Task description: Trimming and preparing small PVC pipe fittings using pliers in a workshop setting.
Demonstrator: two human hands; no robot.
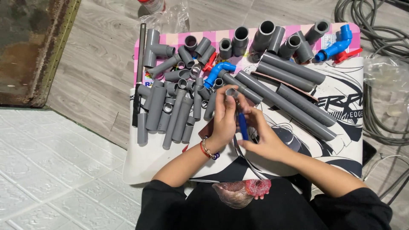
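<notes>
Grip of left hand [223,121] closed on short grey pipe piece [231,92]; right hand [264,138] closed on blue tool [243,126] just below it. Long grey pipes [294,106] crowd right of the grip, short pipes [170,115] left; printed cloth [341,149] open toward the body.

Floor of grey wood-grain planks [102,64] beyond hands and off to their left. Nearer, left of hands: white embossed tile-pattern sheet [55,170], its edge meeting planks on a diagonal. Far upper left: dark rusted metal panel [30,47] with yellowish rim. Right of hands: coils of grey cable [379,38] on planks, crumpled clear plastic bag [383,74] beside them. Beyond hands, at top edge: second clear plastic wrap [170,19]. Light even, soft, no hard shadows.
</notes>
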